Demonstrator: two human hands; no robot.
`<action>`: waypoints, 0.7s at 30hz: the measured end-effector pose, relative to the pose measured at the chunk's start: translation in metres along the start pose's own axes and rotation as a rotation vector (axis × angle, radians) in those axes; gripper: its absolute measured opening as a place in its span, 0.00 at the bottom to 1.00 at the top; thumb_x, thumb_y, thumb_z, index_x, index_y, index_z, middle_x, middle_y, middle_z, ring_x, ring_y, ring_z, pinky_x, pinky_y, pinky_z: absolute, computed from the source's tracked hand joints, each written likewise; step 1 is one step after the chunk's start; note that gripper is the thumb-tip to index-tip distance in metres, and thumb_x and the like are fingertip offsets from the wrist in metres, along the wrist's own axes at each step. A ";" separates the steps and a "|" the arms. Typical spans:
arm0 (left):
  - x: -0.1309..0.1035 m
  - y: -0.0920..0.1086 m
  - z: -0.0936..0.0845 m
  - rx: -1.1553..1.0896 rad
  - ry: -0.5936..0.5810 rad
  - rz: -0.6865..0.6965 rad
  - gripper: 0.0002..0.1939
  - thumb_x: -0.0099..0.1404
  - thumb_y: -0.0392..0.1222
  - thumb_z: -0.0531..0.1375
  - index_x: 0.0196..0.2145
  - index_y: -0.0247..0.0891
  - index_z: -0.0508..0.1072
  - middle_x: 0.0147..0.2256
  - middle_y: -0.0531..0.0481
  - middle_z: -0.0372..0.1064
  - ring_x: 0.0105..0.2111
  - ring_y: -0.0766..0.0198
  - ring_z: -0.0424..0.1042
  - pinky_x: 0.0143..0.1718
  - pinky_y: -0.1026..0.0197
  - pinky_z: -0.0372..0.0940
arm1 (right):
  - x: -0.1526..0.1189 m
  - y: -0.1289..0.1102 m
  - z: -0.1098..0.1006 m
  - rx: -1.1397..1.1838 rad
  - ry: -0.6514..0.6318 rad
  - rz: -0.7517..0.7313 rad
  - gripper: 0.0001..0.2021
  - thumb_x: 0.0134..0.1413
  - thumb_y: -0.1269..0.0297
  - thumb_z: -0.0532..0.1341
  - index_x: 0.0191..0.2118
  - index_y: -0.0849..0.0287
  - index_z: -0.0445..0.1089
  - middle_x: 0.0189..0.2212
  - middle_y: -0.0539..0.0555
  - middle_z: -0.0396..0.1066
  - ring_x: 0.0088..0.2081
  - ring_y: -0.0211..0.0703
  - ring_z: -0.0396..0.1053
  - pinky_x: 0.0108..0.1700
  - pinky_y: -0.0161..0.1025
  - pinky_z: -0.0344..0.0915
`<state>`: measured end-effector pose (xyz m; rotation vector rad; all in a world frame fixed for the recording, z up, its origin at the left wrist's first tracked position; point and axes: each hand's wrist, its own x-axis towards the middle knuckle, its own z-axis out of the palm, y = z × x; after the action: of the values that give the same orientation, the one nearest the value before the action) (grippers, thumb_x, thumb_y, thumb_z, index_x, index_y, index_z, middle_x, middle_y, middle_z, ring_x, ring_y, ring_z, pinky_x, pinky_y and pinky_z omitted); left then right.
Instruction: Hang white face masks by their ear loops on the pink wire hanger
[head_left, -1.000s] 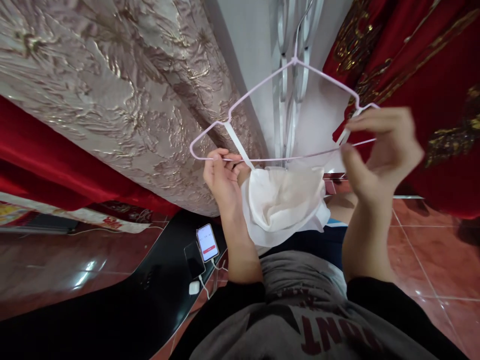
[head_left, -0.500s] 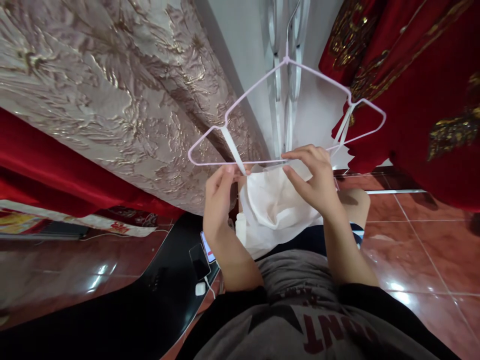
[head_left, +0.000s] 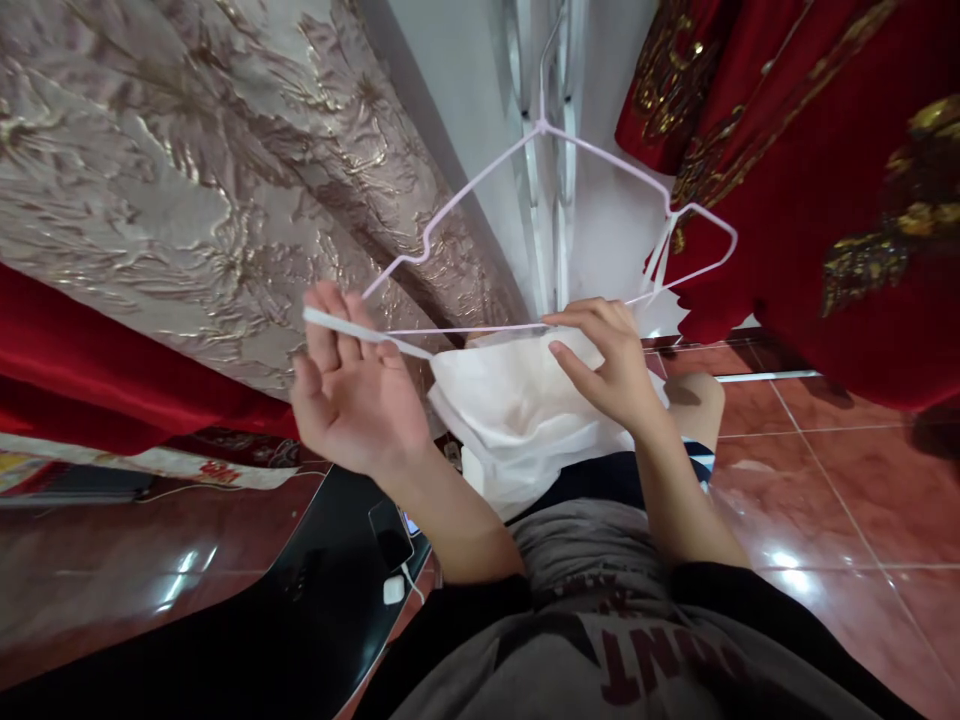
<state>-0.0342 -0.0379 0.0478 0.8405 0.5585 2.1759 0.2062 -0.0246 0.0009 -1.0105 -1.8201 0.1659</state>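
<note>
A pink wire hanger [head_left: 487,187] hangs in front of me. Below its bottom bar, a white garment [head_left: 517,395] spreads over my lap, with one thin strap looped on the hanger's right notch. My left hand [head_left: 360,400] is open, palm up, left of the garment. The other strap [head_left: 341,324] stretches across its fingers, off the hanger's left notch. My right hand [head_left: 607,365] rests at the garment's top edge by the bottom bar; its thumb and curved fingers are apart, the index fingertip at the bar. The hanger's left end is hidden behind my left hand.
A black glossy surface [head_left: 300,580] at lower left holds a phone [head_left: 391,535] on a cable and a white earbud case [head_left: 394,590]. A shiny embossed curtain [head_left: 225,200] hangs left, a red gold-patterned cloth [head_left: 810,200] right. Red tiles [head_left: 810,480] cover the floor.
My left hand has moved left and turned palm up, opening, and the left strap has come off the hanger's notch and is pulled leftward. My right hand keeps nearly the same pose.
</note>
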 end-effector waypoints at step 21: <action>-0.015 -0.043 0.012 0.035 -0.046 -0.334 0.16 0.73 0.47 0.70 0.32 0.41 0.69 0.30 0.52 0.67 0.39 0.63 0.80 0.28 0.68 0.67 | -0.011 0.045 -0.034 0.199 0.508 0.354 0.21 0.69 0.57 0.66 0.64 0.47 0.74 0.60 0.58 0.76 0.32 0.38 0.67 0.37 0.45 0.71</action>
<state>0.0027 -0.0198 0.0244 0.7541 0.6642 1.8442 0.2605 -0.0138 -0.0139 -1.1066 -1.1371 0.2715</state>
